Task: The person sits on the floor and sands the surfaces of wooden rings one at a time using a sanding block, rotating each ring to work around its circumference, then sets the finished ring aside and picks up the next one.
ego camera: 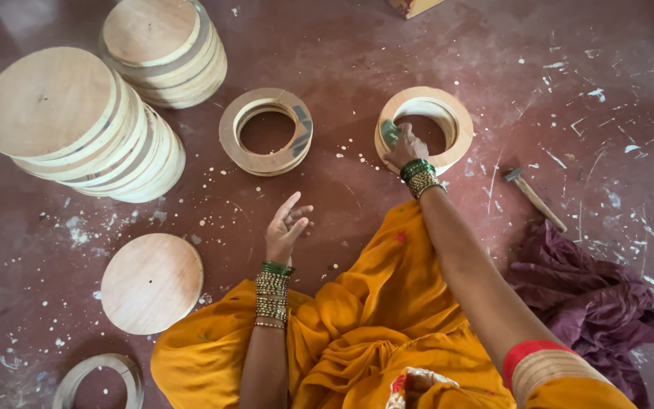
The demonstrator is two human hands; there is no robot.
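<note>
A small green pad (390, 132) is pinched in the closed grip of the right hand (406, 148) on the near rim of stiff, light wooden rings (448, 113), best held by that rim, while the left hand (285, 227) hangs half-open, empty.

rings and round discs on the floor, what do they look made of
The rings, one stack under the right hand and another stack beside it, look like cut plywood: pale faces, layered edges, unfinished. The discs and the single disc also seem bare plywood, with light grain and darker edge lines. The left hand touches none of them.
</note>
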